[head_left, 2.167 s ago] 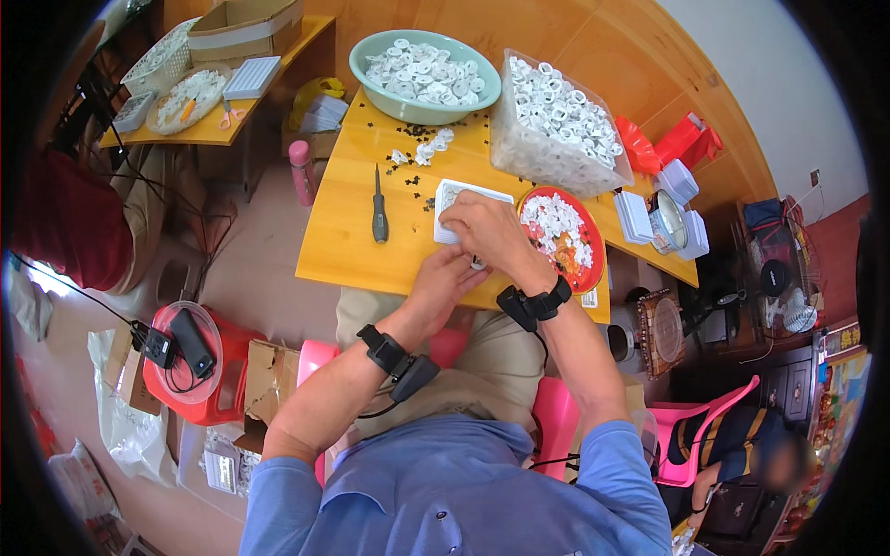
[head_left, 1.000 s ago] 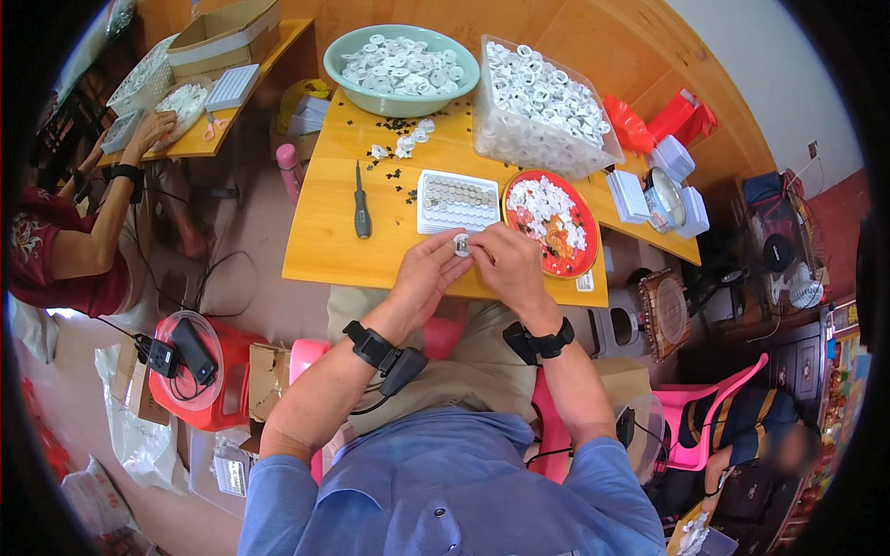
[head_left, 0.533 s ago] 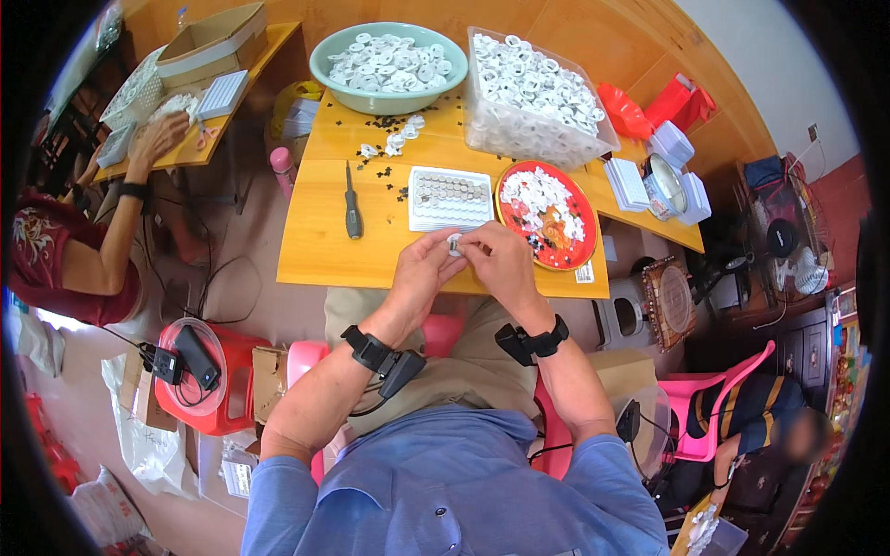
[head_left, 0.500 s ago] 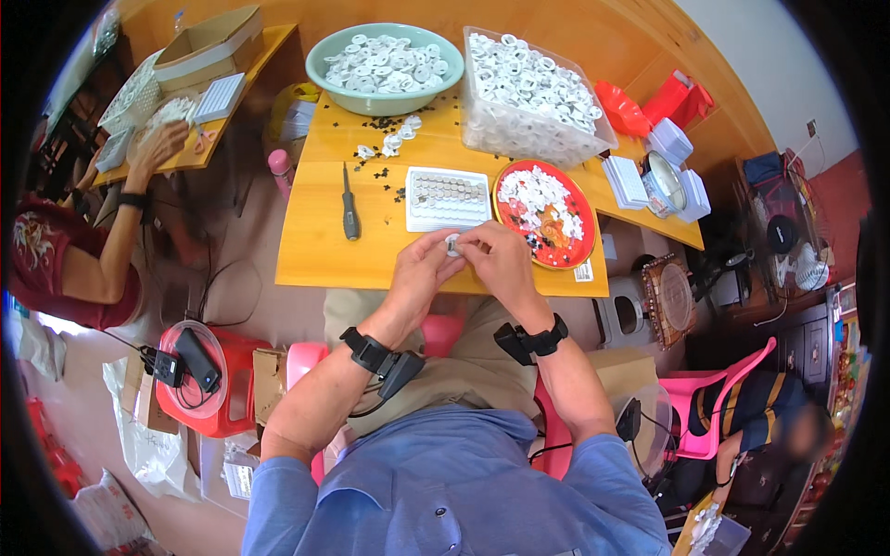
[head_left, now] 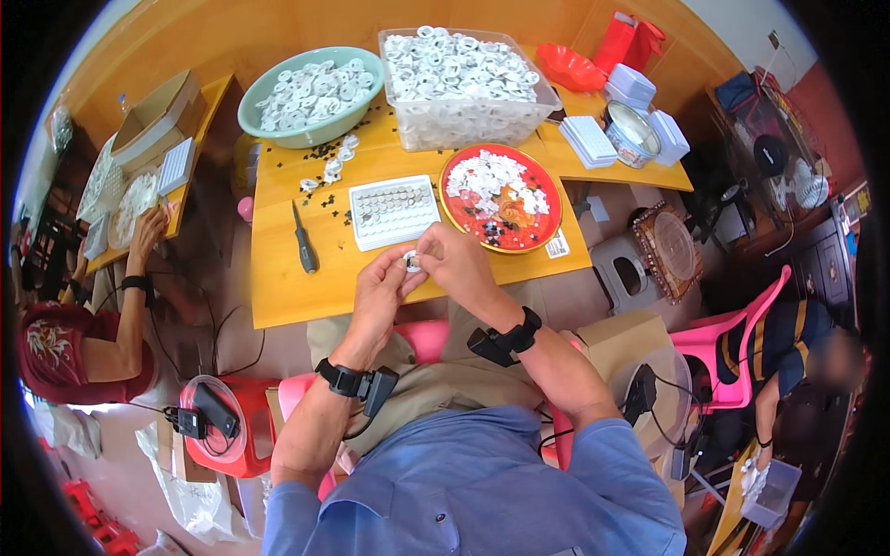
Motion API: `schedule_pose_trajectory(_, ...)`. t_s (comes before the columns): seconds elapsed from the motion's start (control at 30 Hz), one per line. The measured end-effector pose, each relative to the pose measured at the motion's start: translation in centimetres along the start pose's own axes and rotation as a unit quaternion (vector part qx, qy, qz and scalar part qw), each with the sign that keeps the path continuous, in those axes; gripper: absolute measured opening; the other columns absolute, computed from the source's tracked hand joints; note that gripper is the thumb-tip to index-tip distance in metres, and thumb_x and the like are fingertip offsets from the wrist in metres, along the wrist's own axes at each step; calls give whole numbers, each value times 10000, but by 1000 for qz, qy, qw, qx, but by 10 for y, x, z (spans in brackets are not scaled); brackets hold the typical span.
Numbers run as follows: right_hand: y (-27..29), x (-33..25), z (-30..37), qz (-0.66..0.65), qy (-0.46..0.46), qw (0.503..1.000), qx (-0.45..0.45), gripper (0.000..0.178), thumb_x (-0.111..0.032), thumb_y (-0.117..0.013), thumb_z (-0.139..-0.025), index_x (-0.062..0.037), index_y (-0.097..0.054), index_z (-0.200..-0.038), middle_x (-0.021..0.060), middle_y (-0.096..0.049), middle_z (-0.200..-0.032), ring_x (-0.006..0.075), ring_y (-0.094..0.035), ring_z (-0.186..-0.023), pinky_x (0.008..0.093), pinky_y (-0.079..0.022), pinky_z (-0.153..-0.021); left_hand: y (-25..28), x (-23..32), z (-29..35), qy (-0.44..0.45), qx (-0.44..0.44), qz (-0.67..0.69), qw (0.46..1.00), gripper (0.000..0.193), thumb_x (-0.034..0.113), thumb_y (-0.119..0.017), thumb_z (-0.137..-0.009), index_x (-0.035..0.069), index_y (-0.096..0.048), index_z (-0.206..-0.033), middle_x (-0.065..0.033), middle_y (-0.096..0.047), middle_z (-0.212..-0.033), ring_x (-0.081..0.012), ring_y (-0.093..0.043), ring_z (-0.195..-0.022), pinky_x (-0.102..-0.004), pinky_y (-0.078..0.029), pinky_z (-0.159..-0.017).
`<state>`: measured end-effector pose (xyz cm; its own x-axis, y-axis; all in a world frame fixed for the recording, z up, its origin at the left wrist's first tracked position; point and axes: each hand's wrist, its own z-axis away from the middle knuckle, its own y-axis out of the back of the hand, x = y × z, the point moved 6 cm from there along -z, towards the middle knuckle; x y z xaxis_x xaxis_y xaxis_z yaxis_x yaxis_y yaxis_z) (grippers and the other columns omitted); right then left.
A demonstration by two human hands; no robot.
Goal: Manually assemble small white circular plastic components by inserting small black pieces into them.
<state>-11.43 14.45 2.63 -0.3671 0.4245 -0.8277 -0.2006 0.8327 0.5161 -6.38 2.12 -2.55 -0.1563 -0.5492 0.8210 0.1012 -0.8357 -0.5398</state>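
Note:
Just above the table's front edge, my left hand pinches a small round white plastic part with a dark centre. The curled fingers of my right hand close on the same part from the right side. Beyond them lies a white tray with rows of small round silver button cells in its far part. A round red plate to the right of the tray carries small white plastic pieces and some black ones. Left of the tray rests a screwdriver with a dark handle.
At the back stand a green basin and a clear plastic bin, both heaped with white round parts. Tiny black pieces lie scattered nearby. Stacked white trays and a tin stand right. One person works left, another sits lower right.
The view has shifted, so the table sits further left and turned a little. Both hands still hold the white part together, and its dark centre shows more plainly now.

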Motion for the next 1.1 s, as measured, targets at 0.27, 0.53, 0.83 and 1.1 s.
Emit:
schedule_pose_trajectory(0.27, 19, 10, -12, -26, 22, 999, -7, 128, -116, -689, -800, -40, -695, -902, 133, -682, -852, 283, -670, -766, 387, -516, -676, -5, -1, 4, 10, 21, 0, 1000, 251, 54, -522, -1005, -47, -581, -1228, -136, -661, -1158, -194, -664, -1043, -295, -554, -945)
schedule_pose_trajectory(0.53, 106, 52, -36, 238, -46, 962, 124, 150, -131, -672, -813, -57, -749, -919, 159, -707, -934, 330, -677, -854, 417, -530, -755, -5, 4, 8, 48, 34, -78, 995, 184, 40, -551, -976, -44, -602, -1132, -147, -690, -1088, -194, -691, -962, -283, -572, -879)
schedule_pose_trajectory(0.83, 103, 71, -37, 234, -59, 962, 126, 183, -97, -640, -807, -40, -751, -941, 195, -712, -865, 360, -689, -836, 423, -544, -759, 2, 2, 3, 28, 35, -9, 999, 211, 55, -521, -994, -55, -593, -1160, -169, -674, -1125, -216, -684, -988, -302, -562, -924)
schedule_pose_trajectory(1.1, 90, 78, -36, -181, -164, 967, 71, 192, -87, -628, -914, 43, -689, -1040, 82, -713, -795, 110, -682, -721, 233, -504, -619, 6, 4, 4, 34, 26, 44, 998, 291, 91, -472, -1028, -81, -548, -1249, -194, -655, -1179, -256, -672, -1062, -325, -547, -978)
